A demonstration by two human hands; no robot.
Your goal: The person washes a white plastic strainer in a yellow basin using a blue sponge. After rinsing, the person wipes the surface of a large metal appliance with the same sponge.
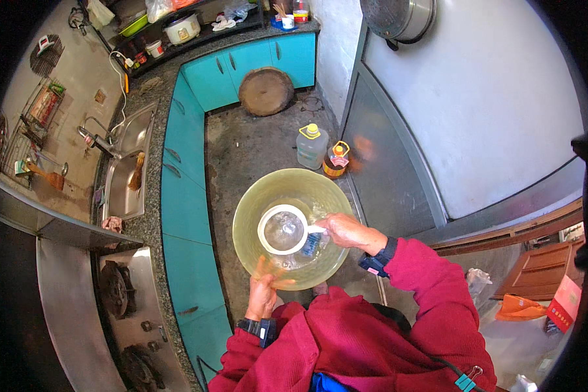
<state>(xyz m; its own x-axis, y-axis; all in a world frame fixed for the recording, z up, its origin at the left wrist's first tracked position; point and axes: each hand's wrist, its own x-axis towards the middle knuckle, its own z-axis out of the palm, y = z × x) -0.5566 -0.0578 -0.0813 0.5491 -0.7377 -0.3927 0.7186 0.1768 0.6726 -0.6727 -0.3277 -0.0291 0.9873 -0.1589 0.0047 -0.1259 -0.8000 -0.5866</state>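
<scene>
Before me on the floor stands a pale yellow-green plastic bucket (pixel 334 196) with clear water inside. My right hand (pixel 348 231) grips the short handle of a white round dipper (pixel 261 235), held level over the inside of the bucket. The dipper's bowl looks to contain clear water. Beside the dipper, a blue patterned patch (pixel 311 245) shows in the bucket; what it is cannot be made out. My left hand (pixel 263 290) is at the bucket's near left rim, its fingers blurred and spread over the edge.
A large clear jug (pixel 312 149) with a yellow cap and a smaller dark bottle (pixel 336 161) stand beyond the bucket. Turquoise cabinets (pixel 186 206) line the left, under a steel sink (pixel 125 188) and gas stove (pixel 137 289). A round wooden board (pixel 266 91) leans at the back.
</scene>
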